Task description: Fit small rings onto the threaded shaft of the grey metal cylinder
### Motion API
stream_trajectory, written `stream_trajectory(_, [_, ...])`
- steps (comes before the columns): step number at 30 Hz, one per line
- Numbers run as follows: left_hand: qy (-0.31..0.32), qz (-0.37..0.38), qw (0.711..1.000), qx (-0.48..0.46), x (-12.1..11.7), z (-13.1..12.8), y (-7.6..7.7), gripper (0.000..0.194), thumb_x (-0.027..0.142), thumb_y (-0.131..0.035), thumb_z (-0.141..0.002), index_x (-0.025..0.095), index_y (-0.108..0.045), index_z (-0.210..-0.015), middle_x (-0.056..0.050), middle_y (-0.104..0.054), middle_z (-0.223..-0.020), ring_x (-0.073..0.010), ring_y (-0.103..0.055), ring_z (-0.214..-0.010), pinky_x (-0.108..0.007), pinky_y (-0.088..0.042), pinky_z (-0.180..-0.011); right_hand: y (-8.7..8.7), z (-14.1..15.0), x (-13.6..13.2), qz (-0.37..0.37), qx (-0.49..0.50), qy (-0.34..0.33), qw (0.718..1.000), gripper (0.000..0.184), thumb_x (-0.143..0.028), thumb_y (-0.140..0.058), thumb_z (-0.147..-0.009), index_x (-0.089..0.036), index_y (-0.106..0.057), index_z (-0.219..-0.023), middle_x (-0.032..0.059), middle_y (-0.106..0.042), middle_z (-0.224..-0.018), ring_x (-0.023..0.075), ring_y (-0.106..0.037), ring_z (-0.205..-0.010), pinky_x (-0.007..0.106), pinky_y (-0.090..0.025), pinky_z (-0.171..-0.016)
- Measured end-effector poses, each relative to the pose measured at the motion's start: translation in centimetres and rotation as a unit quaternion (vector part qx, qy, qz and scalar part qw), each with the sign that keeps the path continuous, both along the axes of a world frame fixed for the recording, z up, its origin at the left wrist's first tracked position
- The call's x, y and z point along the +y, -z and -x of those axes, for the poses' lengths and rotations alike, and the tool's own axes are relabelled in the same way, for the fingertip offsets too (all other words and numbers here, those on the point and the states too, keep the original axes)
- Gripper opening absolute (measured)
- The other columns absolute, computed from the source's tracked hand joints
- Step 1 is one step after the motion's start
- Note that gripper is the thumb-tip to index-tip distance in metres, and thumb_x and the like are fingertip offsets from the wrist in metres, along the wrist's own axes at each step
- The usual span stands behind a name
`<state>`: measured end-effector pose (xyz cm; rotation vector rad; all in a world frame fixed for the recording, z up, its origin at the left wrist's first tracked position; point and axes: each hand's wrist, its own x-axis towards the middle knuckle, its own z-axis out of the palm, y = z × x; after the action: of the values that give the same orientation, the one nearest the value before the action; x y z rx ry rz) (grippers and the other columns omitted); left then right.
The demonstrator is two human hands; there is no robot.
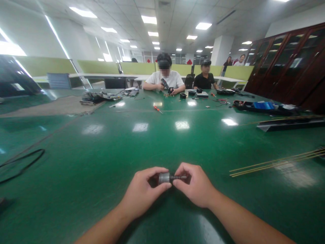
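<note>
Left hand [141,191]: thumb and fingers closed around a small metal cylinder [164,178], thumb below, index above, fingertips bent in close. Right hand [198,186]: pinch grip, thumb and index nearly together on a dark ridged shaft [177,177] running out of the cylinder's right end. Whether the other fingers of either hand also touch the part: can't tell.

Part location: held level between both hands, above the near middle of the green tabletop [114,145], cylinder left, shaft right. Exact type of part unclear, too small and partly covered by fingers.

Progress: cylinder and shaft line up and meet, so they look joined at this point. Fully seated, partway in or partway out: can't tell, the fingers cover some of it. Both hands hold on, part not set down, so I'd call this mid-step, handling not finished. Any turning or pulling can't be read from this view.

Surroundings: orange-handled screwdriver [157,108] lies well ahead, near neither hand. Thin yellowish rods [269,164] to the right, black cable loop [30,156] to the left. Across the table, a co-worker in a white shirt [152,81] holds a dark power tool [165,83]; another in a black shirt [201,81] sits beside.
</note>
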<state>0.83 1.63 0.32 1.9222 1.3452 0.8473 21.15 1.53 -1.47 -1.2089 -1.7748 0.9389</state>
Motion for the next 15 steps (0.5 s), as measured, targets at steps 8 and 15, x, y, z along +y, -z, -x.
stream_trajectory(8, [-0.006, 0.002, 1.0, -0.001, 0.07, 0.07, -0.07, 0.025, 0.033, -0.076, -0.076, 0.025, -0.076, -0.1, 0.001, -0.078, -0.094, -0.0205, -0.071, -0.087, -0.028, -0.053, -0.081, -0.12, 0.1, 0.04, 0.015, 0.017, -0.004, 1.0, 0.008, -0.024, -0.067, -0.08, -0.018, -0.062, -0.077, -0.001, -0.064, -0.069, 0.0139, -0.057, -0.062, 0.024, -0.041, -0.059])
stream_trajectory(15, [-0.011, -0.003, 1.0, 0.012, 0.16, 0.23, -0.11, 0.027, 0.037, -0.074, -0.078, 0.025, -0.076, -0.103, -0.001, -0.077, -0.098, -0.0232, -0.071, -0.09, -0.031, -0.054, -0.083, 0.19, 0.32, 0.13, 0.027, 0.021, 0.005, 0.999, 0.009, -0.026, -0.068, -0.081, -0.019, -0.063, -0.08, -0.0025, -0.061, -0.068, 0.0135, -0.055, -0.062, 0.023, -0.039, -0.057])
